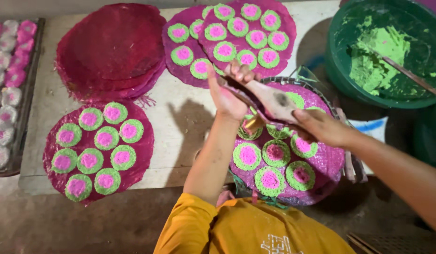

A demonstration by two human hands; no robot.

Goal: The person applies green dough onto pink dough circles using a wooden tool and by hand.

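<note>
My left hand [229, 91] and my right hand [324, 127] both grip a tan wooden press tool [274, 99] held over a magenta round mat [328, 160]. That mat carries several green rings with pink centres, such as one green-and-pink disc [247, 156]. The left hand clasps the tool's upper end, the right hand its lower end. The tool's tip is partly hidden by my left wrist. My orange shirt [246, 228] fills the bottom of the view.
Another filled mat [51, 141] lies at left, a stack of bare magenta mats [112, 47] behind it, and two filled mats [286, 28] at the back. A green tub [338, 70] with green paste and a stick stands at right. A tray of pale cakes [6, 84] lines the left edge.
</note>
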